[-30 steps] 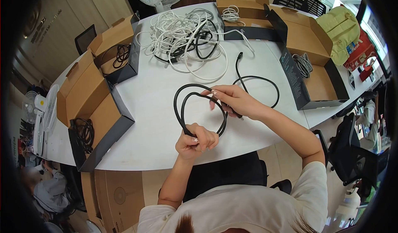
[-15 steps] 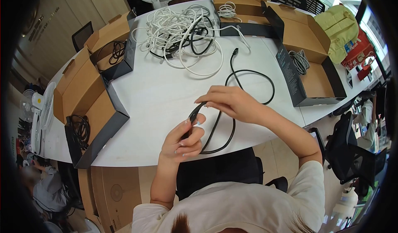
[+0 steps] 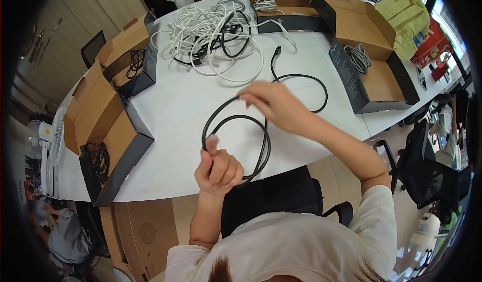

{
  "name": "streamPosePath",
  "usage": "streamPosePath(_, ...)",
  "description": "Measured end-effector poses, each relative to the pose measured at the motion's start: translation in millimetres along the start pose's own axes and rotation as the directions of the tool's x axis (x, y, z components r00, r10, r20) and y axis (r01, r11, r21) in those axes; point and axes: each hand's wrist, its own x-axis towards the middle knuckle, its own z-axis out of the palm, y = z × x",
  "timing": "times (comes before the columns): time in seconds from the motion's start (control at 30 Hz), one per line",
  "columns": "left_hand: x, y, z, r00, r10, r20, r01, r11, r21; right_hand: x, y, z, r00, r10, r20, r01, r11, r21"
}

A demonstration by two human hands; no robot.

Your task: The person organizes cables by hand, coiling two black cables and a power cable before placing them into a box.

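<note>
A black cable (image 3: 267,144) forms a loop between my two hands above the near part of the white table (image 3: 170,116). My left hand (image 3: 218,171) is closed around it, low in the view. Higher up, my right hand (image 3: 271,103) pinches the cable at the top of the loop. The rest of the cable curves over the table to the right, and its plug (image 3: 277,50) lies farther back. A tangled heap of white cables (image 3: 201,31), with some black ones among them, lies at the far side.
On the left stand two open cardboard boxes with black cables, a nearer box (image 3: 131,126) and a farther box (image 3: 144,73). At the right, a box (image 3: 381,81) holds a grey cable coil (image 3: 358,58). Another box (image 3: 296,24) at the back holds a white coil (image 3: 264,2).
My right hand has moved up and left, drawing the cable into a wide loop. My left hand has turned and closed more tightly. The view has shifted slightly.
</note>
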Motion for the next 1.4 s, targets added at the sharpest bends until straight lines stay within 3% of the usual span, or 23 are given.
streamPosePath(0.07,3.5,2.3,2.5,0.996,0.086,-0.028,-0.085,0.996,0.025,-16.4,2.3,15.6,0.997,0.035,0.063,-0.039,0.997,0.059)
streamPosePath(0.13,3.4,7.4,-5.8,0.955,0.280,-0.093,-0.244,0.927,0.285,-22.3,-9.9,12.5,0.969,0.173,0.174,-0.198,0.970,0.141)
streamPosePath(0.2,8.6,11.9,-6.8,0.952,0.307,-0.006,-0.294,0.918,0.267,-32.0,-16.1,17.1,0.940,0.218,0.263,-0.273,0.943,0.193)
streamPosePath(0.3,15.9,4.7,9.7,0.866,0.472,-0.165,-0.405,0.856,0.320,-47.9,-20.5,30.8,0.915,0.213,0.343,-0.296,0.932,0.211)
streamPosePath(0.4,15.8,3.2,7.1,0.935,0.353,0.024,-0.334,0.859,0.388,-49.3,-16.8,29.4,0.952,0.208,0.223,-0.219,0.976,0.022)
streamPosePath(0.47,12.7,-6.0,19.6,0.975,0.203,0.091,-0.214,0.966,0.143,-43.8,-2.6,21.8,0.975,0.192,0.112,-0.187,0.981,-0.053)
streamPosePath(0.53,13.6,-19.5,30.5,0.971,0.084,0.224,-0.062,0.992,-0.106,-40.1,6.8,15.9,0.981,0.167,0.097,-0.155,0.980,-0.121)
streamPosePath(0.63,7.3,-24.5,32.1,0.963,-0.030,0.266,0.056,0.994,-0.090,-31.6,2.7,4.6,0.991,0.136,0.020,-0.128,0.967,-0.219)
streamPosePath(0.73,2.5,-30.1,45.0,0.982,-0.104,0.160,0.109,0.994,-0.022,-21.1,-0.9,-5.5,0.995,0.084,-0.059,-0.098,0.951,-0.294)
streamPosePath(0.77,-1.8,-29.1,49.9,0.978,-0.190,0.086,0.178,0.976,0.122,-17.8,1.4,-8.5,0.994,0.077,-0.079,-0.099,0.940,-0.327)
streamPosePath(0.87,3.0,-22.7,36.2,0.913,-0.304,0.272,0.256,0.946,0.200,-11.0,9.2,-15.9,0.979,0.131,-0.153,-0.182,0.902,-0.391)
streamPosePath(0.97,11.6,-19.8,40.6,0.962,-0.103,0.251,-0.012,0.908,0.419,-24.3,15.6,0.2,0.991,0.101,-0.090,-0.130,0.893,-0.432)
streamPosePath(1.0,12.8,-14.1,36.9,0.966,0.037,0.256,-0.163,0.856,0.491,-31.5,11.8,7.5,0.992,0.112,-0.056,-0.125,0.888,-0.442)
streamPosePath(1.03,8.9,-11.4,35.9,0.966,0.231,0.118,-0.259,0.852,0.455,-37.6,4.4,11.7,0.988,0.151,0.031,-0.121,0.888,-0.443)
streamPosePath(1.1,23.2,-1.6,38.8,0.895,0.445,0.040,-0.353,0.651,0.672,-52.0,-9.5,22.0,0.982,0.140,0.124,-0.080,0.913,-0.401)
streamPosePath(1.2,34.4,-9.8,21.0,0.774,0.616,0.149,-0.328,0.187,0.926,-65.4,-33.1,21.8,0.984,0.054,0.168,0.018,0.915,-0.403)
streamPosePath(1.23,30.3,-11.0,16.4,0.754,0.646,0.114,-0.207,0.069,0.976,-67.9,-38.8,19.7,0.986,0.018,0.168,0.054,0.909,-0.412)
streamPosePath(1.33,45.4,-25.7,15.0,0.631,0.767,0.119,-0.217,0.027,0.976,-73.0,-43.2,16.7,0.985,-0.153,0.080,0.173,0.871,-0.460)
streamPosePath(1.37,38.7,-22.3,15.8,0.683,0.729,0.044,-0.145,0.077,0.986,-74.3,-42.5,17.6,0.978,-0.192,0.079,0.207,0.863,-0.462)
streamPosePath(1.4,39.8,-24.1,14.9,0.671,0.738,0.075,-0.153,0.038,0.988,-76.1,-41.2,19.6,0.970,-0.230,0.078,0.239,0.854,-0.462)
